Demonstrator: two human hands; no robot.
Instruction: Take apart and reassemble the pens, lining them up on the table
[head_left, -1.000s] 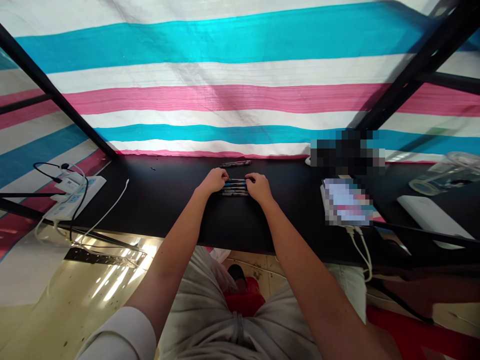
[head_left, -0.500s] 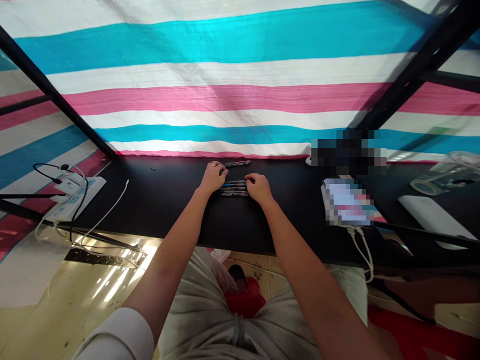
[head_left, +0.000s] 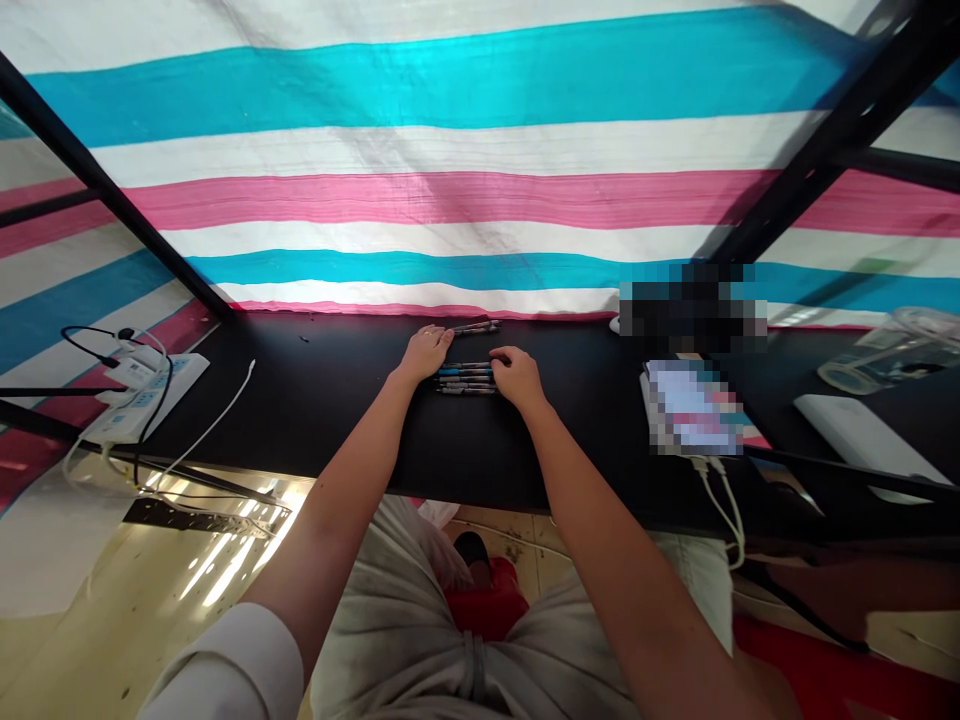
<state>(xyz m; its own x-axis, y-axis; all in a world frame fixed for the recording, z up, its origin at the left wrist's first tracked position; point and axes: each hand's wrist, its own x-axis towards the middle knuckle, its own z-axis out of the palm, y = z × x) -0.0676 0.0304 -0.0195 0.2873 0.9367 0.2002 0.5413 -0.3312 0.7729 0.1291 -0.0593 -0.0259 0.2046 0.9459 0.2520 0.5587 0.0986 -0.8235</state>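
Several slim pens (head_left: pixel 463 379) lie side by side in a row on the black table (head_left: pixel 337 400). My right hand (head_left: pixel 517 376) is curled against their right ends, thumb and fingers bent round them. Just left of and beyond the row, my left hand (head_left: pixel 426 353), with a ring on one finger, lies low with its fingers stretched out. Its fingertips reach the left end of a few more pens (head_left: pixel 480 326) near the table's back edge. Whether the left fingertips press on those pens cannot be made out.
On the left stands a white power strip (head_left: pixel 150 395) with plugs and a loose white cable (head_left: pixel 217 425). A blurred phone (head_left: pixel 694 405) with cables lies right. Beyond it are a white box (head_left: pixel 862 445) and a clear container (head_left: pixel 885 350). A striped sheet (head_left: pixel 450 200) hangs behind.
My left hand has drawn slightly left and its fingers have straightened, uncovering more of the near pens' left ends. My right hand stays at their right ends.
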